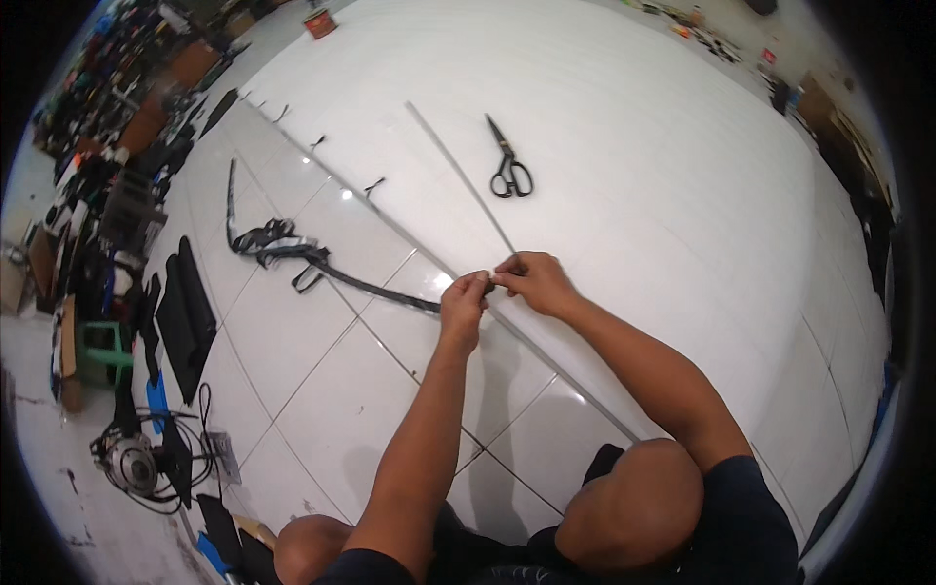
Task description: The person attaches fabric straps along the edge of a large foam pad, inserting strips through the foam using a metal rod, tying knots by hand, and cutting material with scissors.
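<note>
My left hand [463,305] is closed in a pinch on a long black strip [375,290], which trails away to the left across the tiles in a loose tangle. Close beside it, my right hand [536,283] also pinches, its fingertips meeting the left ones around a small dark piece. Whether that piece is the strip's end is hidden. A thin grey rod or ruler [458,174] lies on the white sheet [673,205] and reaches up to my right hand. Beyond it rest black-handled scissors [509,168]. Below both hands runs a long grey bar [409,239] along the sheet's edge.
Small black ties [375,183] sit at intervals along the bar. Left on the floor are black folded fabric [183,307], a green stool [107,353] and a corded machine [136,465]. A red tin [319,23] stands at the far edge. My knees [634,502] are close below.
</note>
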The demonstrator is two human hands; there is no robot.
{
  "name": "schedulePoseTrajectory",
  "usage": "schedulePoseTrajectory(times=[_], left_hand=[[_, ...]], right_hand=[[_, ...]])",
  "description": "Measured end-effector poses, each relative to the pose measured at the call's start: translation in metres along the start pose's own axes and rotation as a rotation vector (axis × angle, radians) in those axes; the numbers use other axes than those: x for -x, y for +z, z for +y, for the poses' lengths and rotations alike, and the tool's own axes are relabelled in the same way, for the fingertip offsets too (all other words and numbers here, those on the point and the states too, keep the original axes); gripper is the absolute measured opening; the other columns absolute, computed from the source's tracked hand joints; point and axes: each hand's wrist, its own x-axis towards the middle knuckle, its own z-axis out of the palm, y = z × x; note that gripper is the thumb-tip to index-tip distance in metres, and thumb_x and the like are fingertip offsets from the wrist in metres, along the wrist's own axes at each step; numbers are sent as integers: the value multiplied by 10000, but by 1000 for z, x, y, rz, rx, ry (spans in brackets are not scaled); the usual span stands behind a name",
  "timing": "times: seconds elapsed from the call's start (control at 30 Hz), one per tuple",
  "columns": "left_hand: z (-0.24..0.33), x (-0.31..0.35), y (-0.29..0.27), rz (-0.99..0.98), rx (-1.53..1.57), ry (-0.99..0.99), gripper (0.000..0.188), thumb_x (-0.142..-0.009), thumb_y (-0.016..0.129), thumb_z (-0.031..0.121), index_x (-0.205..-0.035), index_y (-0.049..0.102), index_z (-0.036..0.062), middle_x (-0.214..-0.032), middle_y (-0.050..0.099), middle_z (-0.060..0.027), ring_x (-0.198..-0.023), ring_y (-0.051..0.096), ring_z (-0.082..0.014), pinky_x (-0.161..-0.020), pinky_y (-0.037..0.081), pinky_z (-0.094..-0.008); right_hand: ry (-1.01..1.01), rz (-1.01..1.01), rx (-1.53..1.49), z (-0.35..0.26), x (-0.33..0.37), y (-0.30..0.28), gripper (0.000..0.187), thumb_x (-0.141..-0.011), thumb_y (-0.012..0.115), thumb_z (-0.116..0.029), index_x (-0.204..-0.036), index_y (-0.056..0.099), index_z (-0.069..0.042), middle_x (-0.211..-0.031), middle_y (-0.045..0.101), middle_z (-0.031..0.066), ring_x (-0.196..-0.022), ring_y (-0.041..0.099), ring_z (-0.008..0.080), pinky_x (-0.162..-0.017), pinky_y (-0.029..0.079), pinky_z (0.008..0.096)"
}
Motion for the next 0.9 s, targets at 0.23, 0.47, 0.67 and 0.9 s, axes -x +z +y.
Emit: schedulePoseTrajectory(times=[0.23,0.47,0.67,0.9], left_hand=[[25,19,13,-129,-646,286,229,-901,693,201,-942,697,-24,-790,681,-68,-712,604,-121,-650,480,-272],[0,6,18,287,-633,106,395,-812,781,348,-834,638,-19,-763,645,-99,-682,585,-170,-618,475,-317],[-1,-11,9,294,-298,-266,586,-740,832,377,-992,467,-6,-762,555,-77,-531,481,-128,-444,390,-297],[-2,-15,12,179,-257,-414,784,-741,811,376,-1246,408,-67,-964,551,-102,-790,568,-169,-627,527,-318]], right_hand=[[-96,-240,255,-4,-20,-49,255,-839,725,-219,-964,717,3,-828,723,121,-770,684,201,-724,531,340],[-256,-51,559,7,-34,-37,224,-795,696,-190,-939,672,-21,-894,693,194,-876,668,356,-787,516,435],[-158,-3,554,2,-40,-30,270,-775,712,-214,-928,622,-11,-945,680,202,-942,653,375,-806,514,449],[-23,40,372,-29,22,-86,405,-879,601,-256,-1214,586,-31,-977,682,218,-859,674,322,-800,520,404]])
